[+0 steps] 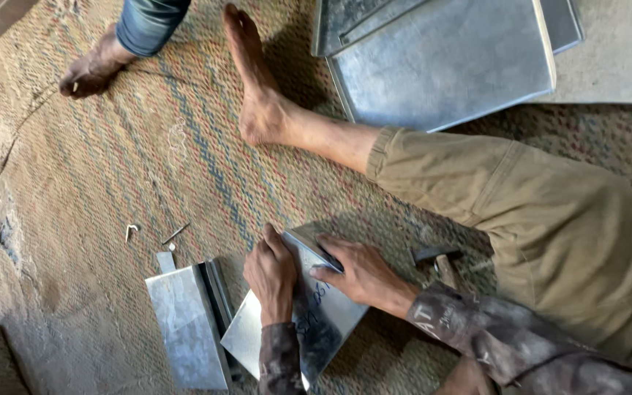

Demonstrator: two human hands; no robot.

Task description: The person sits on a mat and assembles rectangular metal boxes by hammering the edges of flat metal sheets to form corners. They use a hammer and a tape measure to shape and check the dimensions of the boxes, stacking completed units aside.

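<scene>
A small folded sheet-metal piece [330, 311] lies on the woven mat in front of me. My left hand [271, 274] rests on its upper left part with curled fingers, pressing it down. My right hand [360, 276] grips the piece's raised far edge, fingers laid along the fold. Both dark-sleeved forearms come in from the bottom of the view. My leg in khaki trousers [550, 212] stretches across the mat, its bare foot [257, 102] pointing away from me.
A second folded metal piece [184, 322] lies just left of my hands. A hammer [440, 265] sits beside my right wrist. Large metal sheets [440, 58] are stacked at the top. Another person's bare foot [93, 69] stands top left. Small bent metal bits [132, 231] lie on the mat.
</scene>
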